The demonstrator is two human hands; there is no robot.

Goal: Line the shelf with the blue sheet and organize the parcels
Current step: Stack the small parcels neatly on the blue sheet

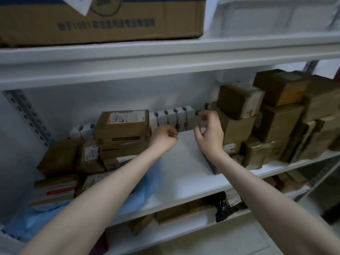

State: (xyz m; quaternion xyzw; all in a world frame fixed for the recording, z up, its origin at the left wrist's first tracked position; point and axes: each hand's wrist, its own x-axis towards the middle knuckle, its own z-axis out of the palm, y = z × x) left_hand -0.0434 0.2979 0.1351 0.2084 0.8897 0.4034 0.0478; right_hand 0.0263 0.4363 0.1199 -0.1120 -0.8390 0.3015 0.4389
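White metal racking fills my view, and both my forearms reach in over the bare middle of the shelf, between brown parcels stacked to the left and a taller pile to the right. My left hand is curled tight, though I cannot tell whether it pinches anything; my right hand hangs half open, thumb apart from fingers, before a row of white boxes. The blue sheet lies bunched at the shelf's front left under my left forearm, and on the big carton above I read only "1001".
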